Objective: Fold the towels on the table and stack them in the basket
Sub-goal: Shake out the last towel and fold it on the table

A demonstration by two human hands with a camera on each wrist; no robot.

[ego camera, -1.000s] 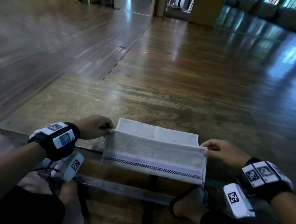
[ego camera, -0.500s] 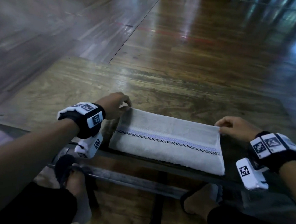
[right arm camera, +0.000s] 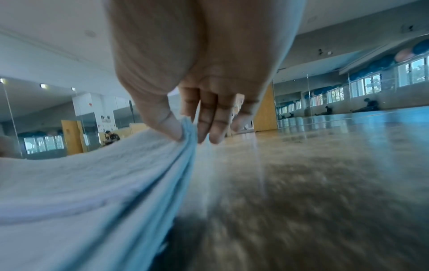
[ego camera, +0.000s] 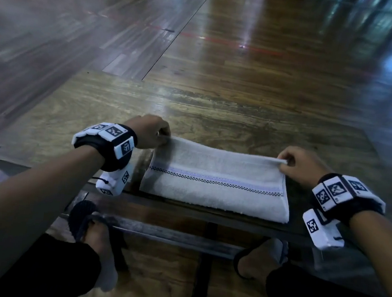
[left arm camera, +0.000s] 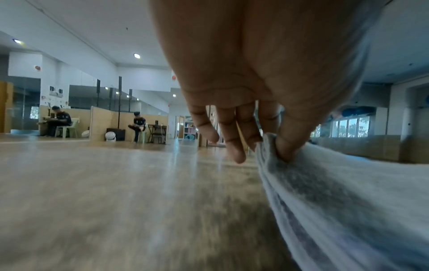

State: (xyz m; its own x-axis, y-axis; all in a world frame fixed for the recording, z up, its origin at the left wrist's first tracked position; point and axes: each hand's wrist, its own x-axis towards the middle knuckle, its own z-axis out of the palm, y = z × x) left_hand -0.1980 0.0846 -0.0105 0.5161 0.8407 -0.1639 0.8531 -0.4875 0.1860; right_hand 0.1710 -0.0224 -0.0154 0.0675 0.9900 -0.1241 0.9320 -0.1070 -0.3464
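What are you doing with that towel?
A person is folding a white towel on a low wooden table. The left hand pinches one far corner and the right hand pinches the other, holding that edge just above the table. The towel is already doubled over, its checkered stripe on top. No basket is in view.

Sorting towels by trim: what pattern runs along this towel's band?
A dark checkered line beside a pale lilac stripe on the towel; head view shows it best.
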